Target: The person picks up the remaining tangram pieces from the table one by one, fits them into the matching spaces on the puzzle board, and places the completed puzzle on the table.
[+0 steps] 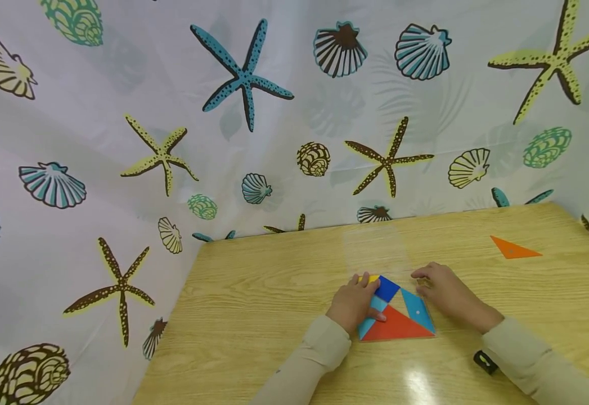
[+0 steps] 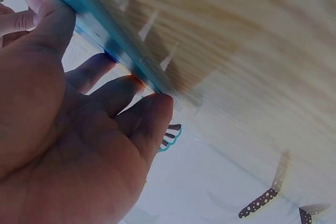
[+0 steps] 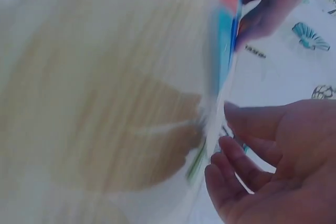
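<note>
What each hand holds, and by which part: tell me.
Nothing appears held: the left hand rests on the puzzle pieces; the right hand looks empty beside them.

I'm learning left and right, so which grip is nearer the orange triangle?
Right. The right grip is left of the orange triangle, not touching it; the left grip is farther left, on the coloured pieces.

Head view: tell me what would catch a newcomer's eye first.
Probably the white fabric backdrop printed with starfish and shells, behind the wood-grained table. Next, the large flat red triangle, low and right of centre, by the left hand. Then the flat orange triangle, lying alone toward the table's far right, beyond the right hand.
</note>
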A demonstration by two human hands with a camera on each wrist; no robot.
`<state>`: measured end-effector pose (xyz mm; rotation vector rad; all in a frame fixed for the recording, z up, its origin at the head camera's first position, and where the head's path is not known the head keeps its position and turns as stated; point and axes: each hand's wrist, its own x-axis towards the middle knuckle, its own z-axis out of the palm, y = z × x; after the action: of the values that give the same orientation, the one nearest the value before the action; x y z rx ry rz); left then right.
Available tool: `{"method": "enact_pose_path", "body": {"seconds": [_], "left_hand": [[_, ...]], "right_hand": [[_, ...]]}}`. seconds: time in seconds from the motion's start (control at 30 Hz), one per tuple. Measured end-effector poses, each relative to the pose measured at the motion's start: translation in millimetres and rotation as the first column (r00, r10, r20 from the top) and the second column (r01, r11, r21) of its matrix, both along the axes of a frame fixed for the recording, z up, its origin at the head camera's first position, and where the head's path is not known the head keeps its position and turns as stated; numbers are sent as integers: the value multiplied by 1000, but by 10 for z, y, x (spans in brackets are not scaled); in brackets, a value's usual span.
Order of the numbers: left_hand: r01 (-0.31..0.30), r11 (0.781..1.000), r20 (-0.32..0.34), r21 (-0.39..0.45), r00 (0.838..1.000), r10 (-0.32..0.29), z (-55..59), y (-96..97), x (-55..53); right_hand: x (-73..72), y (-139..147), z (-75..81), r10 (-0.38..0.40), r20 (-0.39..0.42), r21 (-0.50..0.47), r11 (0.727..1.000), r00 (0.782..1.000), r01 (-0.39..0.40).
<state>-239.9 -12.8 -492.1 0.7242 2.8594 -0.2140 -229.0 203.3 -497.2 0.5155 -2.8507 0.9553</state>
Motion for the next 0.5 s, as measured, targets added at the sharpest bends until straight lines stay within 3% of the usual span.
{"method": "enact_pose_path", "body": {"seconds": [0.27,0.5], "left_hand": [[4,1000,1,2,1000,-4,-29,12,-4],[-4,1000,1,3,1000,4,-42,8,-8]], "right_hand": [[-110,436,-59,52,-15,18,999,999,-51],[-213,531,-80,129,-34,61,990,991,-127]]}}
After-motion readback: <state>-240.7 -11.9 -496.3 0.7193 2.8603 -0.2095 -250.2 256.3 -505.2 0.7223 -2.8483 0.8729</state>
